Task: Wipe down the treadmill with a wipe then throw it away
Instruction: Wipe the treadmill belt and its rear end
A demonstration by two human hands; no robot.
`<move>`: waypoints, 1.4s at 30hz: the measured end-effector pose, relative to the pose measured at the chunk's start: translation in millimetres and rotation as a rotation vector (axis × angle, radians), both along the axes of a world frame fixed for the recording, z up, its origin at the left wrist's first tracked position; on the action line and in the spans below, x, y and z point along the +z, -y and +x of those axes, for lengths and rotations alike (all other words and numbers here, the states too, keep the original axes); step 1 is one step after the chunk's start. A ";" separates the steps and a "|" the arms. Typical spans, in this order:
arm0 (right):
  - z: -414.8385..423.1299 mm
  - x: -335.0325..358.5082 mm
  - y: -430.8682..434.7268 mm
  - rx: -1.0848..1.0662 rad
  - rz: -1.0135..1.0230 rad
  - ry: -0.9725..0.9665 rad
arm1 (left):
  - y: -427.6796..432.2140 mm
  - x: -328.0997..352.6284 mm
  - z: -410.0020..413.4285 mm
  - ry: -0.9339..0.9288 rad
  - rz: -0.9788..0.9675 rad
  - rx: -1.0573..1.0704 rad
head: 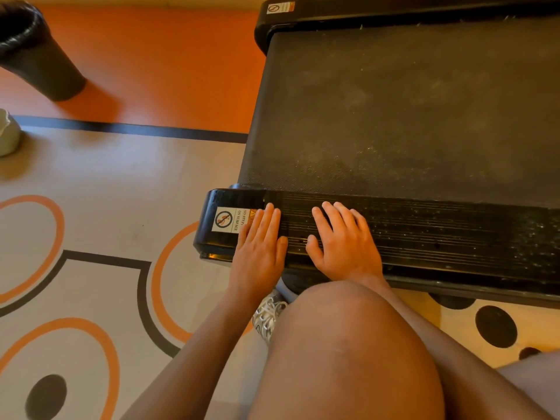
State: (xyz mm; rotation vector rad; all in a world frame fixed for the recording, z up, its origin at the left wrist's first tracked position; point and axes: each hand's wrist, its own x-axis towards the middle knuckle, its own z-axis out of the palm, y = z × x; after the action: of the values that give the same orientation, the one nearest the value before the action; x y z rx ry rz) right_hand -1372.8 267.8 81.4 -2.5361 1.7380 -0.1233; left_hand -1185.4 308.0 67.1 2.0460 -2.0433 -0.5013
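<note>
The black treadmill [403, 110] fills the upper right, its dusty belt running away from me and a ribbed side rail [439, 234] along the near edge. My left hand [260, 244] lies flat on the rail's end, fingers together, partly over a white warning sticker [225, 220]. My right hand [342, 242] rests flat on the rail just to the right, fingers slightly spread. Neither hand holds anything. No wipe shows in view. A black lined trash bin [33, 50] stands at the top left on the orange floor.
My bare knee [342, 344] and a grey sneaker [268, 313] sit below the hands. A pale rounded object [7, 133] is at the left edge. The floor [100, 207] has orange rings and black dots.
</note>
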 end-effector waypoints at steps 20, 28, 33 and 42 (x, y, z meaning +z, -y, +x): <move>-0.7 -2.2 -1.2 -0.007 0.009 -0.002 | 31.5 1.6 -4.0 0.027 0.034 -0.065; -1.0 -0.8 0.0 0.004 0.008 -0.006 | 8.5 0.4 -15.2 0.007 -0.042 -0.022; -1.5 -4.4 -1.0 0.007 -0.017 0.007 | 3.7 -2.8 -15.4 0.008 -0.025 -0.041; -2.5 -0.5 0.5 0.001 0.007 0.008 | 48.8 3.2 -22.6 -0.012 -0.013 -0.003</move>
State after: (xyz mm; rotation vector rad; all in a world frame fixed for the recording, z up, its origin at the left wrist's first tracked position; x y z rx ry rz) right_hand -1375.3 267.3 80.9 -2.5288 1.7311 -0.1268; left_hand -1208.0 259.2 70.3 2.0282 -2.0374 -0.4978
